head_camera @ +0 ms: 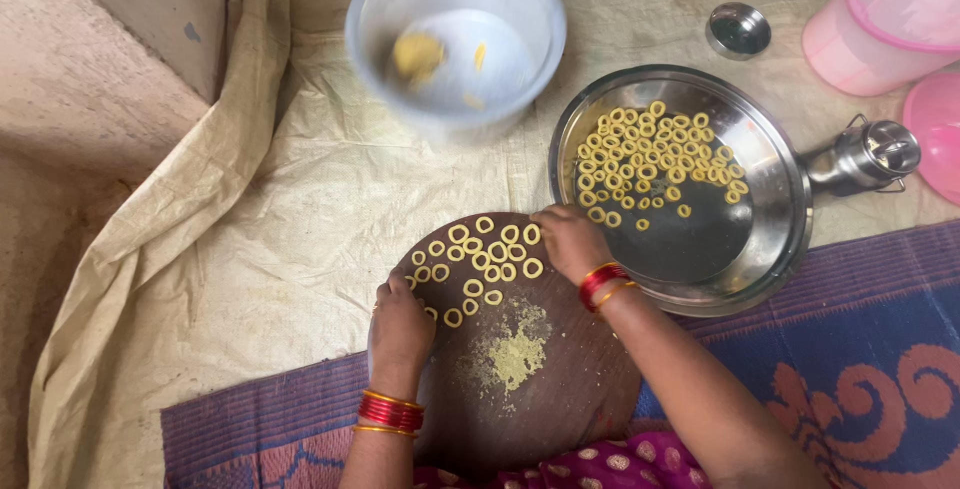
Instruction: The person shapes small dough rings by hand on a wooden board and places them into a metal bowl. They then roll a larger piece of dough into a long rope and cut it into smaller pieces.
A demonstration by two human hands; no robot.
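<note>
1. I see a round dark wooden board (540, 369) low in the view, lying partly on a purple patterned mat (860, 339) and partly on a cream cloth (300, 239); small yellow dough rings (490, 254) sit in loose rows on its far half; roughly two dozen, though I cannot count them exactly where the hands cover some.
2. The rings look pale yellow, thin and open-centred; a patch of yellow crumbs (515, 354) lies near the board's middle.
3. Left hand (400, 324) rests on the board's left edge, fingers curled down onto the rings there; whether it pinches one I cannot tell; red and gold bangles (390, 411) on that wrist.
4. Right hand (570, 239) sits at the board's far right edge, fingers bent down beside the rings; grip hidden, I cannot tell.
5. One steel plate (780, 239) just right of the board holds many more rings, several dozen, packed on its far side.
6. One pale bowl (455, 39), blurred, holds a yellow lump; one small steel lid (738, 31); one steel can (865, 157); one pink jug (880, 19).
</note>
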